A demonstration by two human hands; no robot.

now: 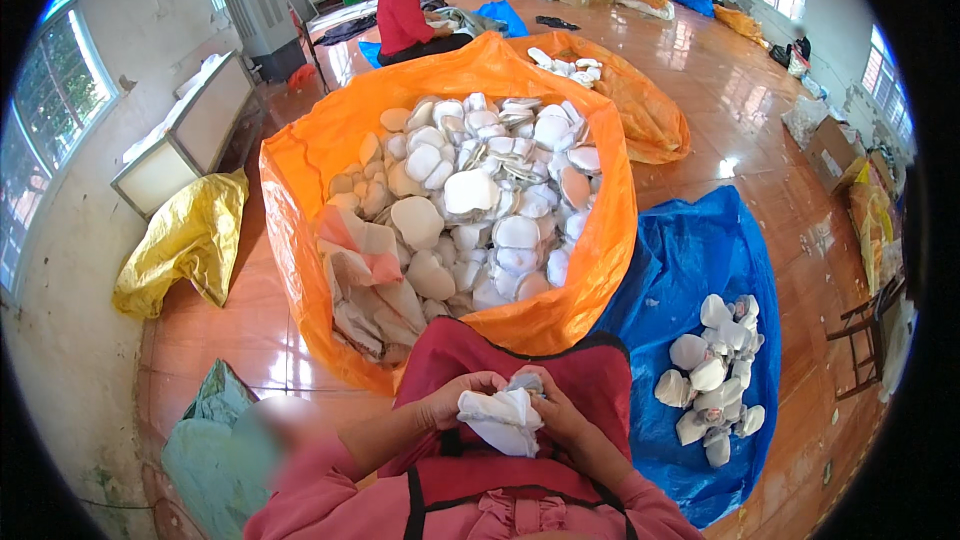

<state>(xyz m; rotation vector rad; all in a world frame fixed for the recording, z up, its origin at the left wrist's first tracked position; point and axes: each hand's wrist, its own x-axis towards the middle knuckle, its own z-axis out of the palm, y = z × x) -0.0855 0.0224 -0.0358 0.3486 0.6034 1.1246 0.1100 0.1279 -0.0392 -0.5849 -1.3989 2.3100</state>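
Above my lap, a white padded cloth piece (500, 422) is held between my two hands, with a greyish part at its upper right. My left hand (462, 400) grips its left side with bent fingers. My right hand (562, 412) pinches it at the upper right, close to the grey part. Just beyond my knees stands a large open orange sack (290, 250), full of loose white and beige rounded pads (470, 192). To my right a blue sheet (680, 250) is spread on the floor. On it lies a small heap of white stuffed pieces (710, 374).
A second orange sack (640, 110) with white pieces lies behind the first. Another person (405, 15) in red sits beyond it. Yellow sheeting (190, 245) and a white-sided table (190, 135) are at left; a green sack (215, 450) lies near left. A stool (860, 340) stands at right.
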